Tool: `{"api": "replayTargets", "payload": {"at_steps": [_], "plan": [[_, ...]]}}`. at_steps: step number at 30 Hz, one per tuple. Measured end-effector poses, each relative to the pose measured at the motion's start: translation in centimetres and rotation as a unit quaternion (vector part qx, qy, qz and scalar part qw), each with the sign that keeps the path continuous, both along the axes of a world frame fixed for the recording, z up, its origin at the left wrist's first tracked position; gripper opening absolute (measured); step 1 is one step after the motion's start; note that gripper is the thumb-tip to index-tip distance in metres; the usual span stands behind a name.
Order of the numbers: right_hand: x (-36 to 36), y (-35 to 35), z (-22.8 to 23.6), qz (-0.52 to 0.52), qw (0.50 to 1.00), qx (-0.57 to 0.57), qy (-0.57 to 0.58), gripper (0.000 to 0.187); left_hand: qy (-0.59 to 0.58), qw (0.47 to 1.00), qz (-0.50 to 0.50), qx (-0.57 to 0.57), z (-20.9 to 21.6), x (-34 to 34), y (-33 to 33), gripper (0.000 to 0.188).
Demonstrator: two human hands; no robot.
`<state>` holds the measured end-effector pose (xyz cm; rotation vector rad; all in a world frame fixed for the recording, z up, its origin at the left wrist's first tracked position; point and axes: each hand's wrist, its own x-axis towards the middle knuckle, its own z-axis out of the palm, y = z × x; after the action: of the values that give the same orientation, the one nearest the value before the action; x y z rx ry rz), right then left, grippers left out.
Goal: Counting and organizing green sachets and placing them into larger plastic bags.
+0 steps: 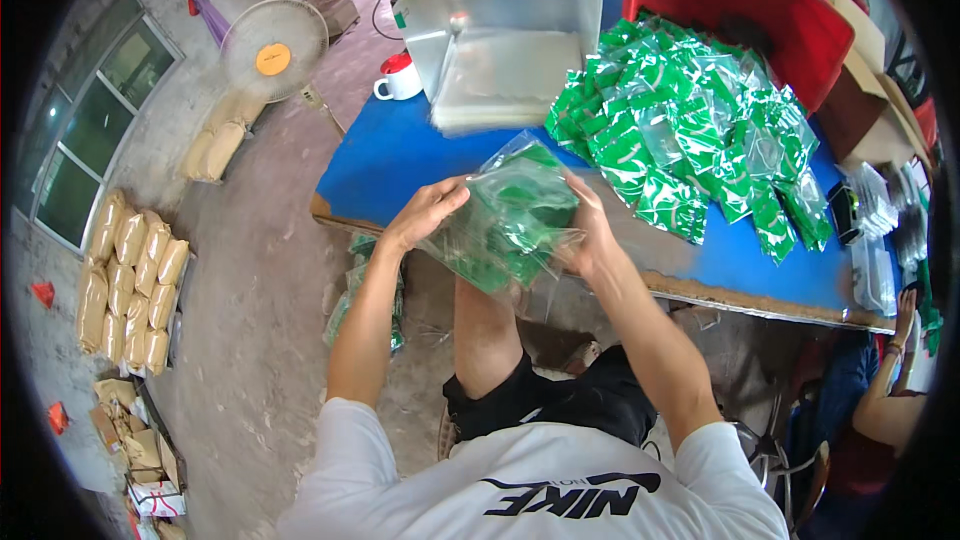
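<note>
A clear plastic bag [510, 210] with several green packets in it is held up in front of me, above my knee and by the table's near edge. My left hand [432, 212] grips it at its left side, the thumb on top and the other fingers partly hidden. At its right side my right hand [592, 232] is closed on the bag, with some fingertips out of sight behind the crinkled film. Right of the hands, a large heap of green and clear packets [690, 130] lies on the blue table [375, 155].
A stack of clear bags [505, 80] lies by a metal box [425, 25], near a white mug [401, 80]. A red bin [740, 0] stands behind the heap. Filled bags [365, 290] sit on the floor below. A fan [272, 58] stands left; another person's arm [890, 390] shows right.
</note>
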<state>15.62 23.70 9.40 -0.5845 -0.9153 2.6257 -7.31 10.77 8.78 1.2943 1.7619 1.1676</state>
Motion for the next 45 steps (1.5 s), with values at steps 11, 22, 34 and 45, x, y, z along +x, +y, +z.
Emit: {"api": "replayTargets", "payload": {"at_steps": [11, 22, 34, 45], "plan": [[0.7, -2.1, 1.9, -0.039, 0.982, -0.164, 0.086, 0.060, 0.042, 0.997, 0.056, 0.044, -0.9, 1.8, -0.3, 0.061], [1.7, 1.8, -2.1, 0.063, 0.962, 0.150, -0.219, 0.074, 0.111, 0.987, 0.098, 0.065, -0.7, 3.5, 0.4, 0.061], [5.5, -0.5, -4.2, -0.043, 0.955, 0.261, -0.134, 0.049, 0.146, 0.986, -0.079, 0.012, -0.6, 3.5, 4.8, 0.081], [1.6, 1.5, -2.5, -0.064, 0.893, 0.388, -0.220, 0.039, -0.027, 0.999, 0.024, -0.006, -1.4, 3.4, 4.1, 0.069]]}}
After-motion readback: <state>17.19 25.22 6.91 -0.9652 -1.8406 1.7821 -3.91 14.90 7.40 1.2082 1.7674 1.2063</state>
